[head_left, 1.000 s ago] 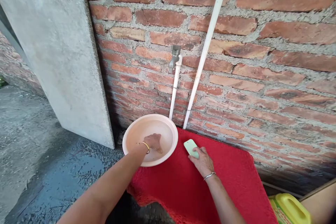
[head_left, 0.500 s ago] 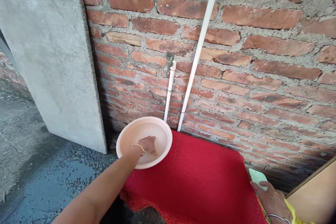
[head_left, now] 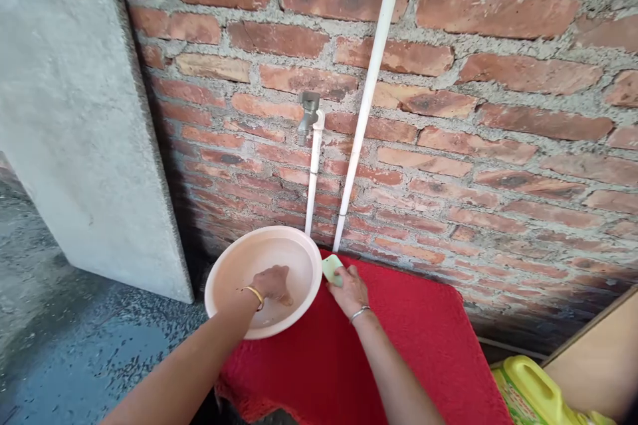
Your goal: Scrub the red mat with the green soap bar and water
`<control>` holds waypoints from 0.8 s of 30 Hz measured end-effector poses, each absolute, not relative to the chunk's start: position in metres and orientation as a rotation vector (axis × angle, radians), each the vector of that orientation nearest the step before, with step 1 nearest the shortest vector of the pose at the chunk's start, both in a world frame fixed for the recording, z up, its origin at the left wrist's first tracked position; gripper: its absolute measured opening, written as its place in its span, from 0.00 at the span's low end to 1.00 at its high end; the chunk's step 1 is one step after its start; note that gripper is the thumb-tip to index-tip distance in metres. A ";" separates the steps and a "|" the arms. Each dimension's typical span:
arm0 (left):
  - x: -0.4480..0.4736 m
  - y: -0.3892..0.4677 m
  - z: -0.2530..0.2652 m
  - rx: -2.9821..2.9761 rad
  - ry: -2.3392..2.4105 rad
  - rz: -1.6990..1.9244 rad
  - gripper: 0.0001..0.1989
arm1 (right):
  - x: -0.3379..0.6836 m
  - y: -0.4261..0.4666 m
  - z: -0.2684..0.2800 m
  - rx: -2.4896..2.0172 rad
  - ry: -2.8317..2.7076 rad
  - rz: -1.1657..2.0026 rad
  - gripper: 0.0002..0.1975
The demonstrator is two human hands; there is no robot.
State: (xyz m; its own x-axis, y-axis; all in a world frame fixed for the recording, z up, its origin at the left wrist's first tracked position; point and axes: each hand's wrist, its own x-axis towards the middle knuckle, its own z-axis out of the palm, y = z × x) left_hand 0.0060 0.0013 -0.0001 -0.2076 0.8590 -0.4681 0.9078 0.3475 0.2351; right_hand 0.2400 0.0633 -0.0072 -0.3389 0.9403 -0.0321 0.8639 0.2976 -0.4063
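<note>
My left hand [head_left: 273, 283] reaches into a pale pink basin [head_left: 214, 279] with clear water in it. Its fingers are bent and drawn together below the waterline; what they hold, if anything, I cannot make out. A gold bangle circles that wrist. Just right of the basin's rim, my right hand [head_left: 351, 292] grips a flat, pale green block [head_left: 331, 268] with rounded corners, whose kind I cannot tell. A silver bangle is on this wrist. Under the basin and my right arm lies a red fleecy cloth [head_left: 423, 325].
A brick wall [head_left: 448, 199] rises behind, with a tap [head_left: 309, 113] and a white pipe [head_left: 369, 86] on it. At left a concrete slab [head_left: 90, 126] leans by wet ground. A yellow jug [head_left: 533, 388] and a tan board [head_left: 598, 358] stand at the lower right.
My right hand has brought the pale green block from the cloth's right edge across to the basin's side, uncovering the yellow jug. My left hand stays in the water. The view has shifted slightly.
</note>
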 end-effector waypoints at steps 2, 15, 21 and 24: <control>0.006 0.002 0.000 1.537 2.063 -0.163 0.39 | 0.236 0.069 -0.012 -1.648 -2.382 0.523 0.16; 0.007 0.003 -0.001 1.553 2.062 -0.200 0.39 | 0.501 0.108 0.003 -2.340 -1.836 0.317 0.22; 0.008 0.004 0.001 1.525 2.069 -0.162 0.41 | 0.543 0.092 0.016 -2.456 -1.623 0.236 0.22; 0.008 0.003 0.001 1.518 2.075 -0.125 0.40 | 0.490 0.087 0.012 -2.270 -1.776 0.288 0.21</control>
State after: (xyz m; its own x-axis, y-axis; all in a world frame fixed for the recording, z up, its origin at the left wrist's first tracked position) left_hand 0.0081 0.0035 0.0007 -0.2022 0.8502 -0.4861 0.9025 0.3544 0.2445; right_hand 0.4900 0.0874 0.0120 0.2397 0.9708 -0.0049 0.9225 -0.2293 -0.3106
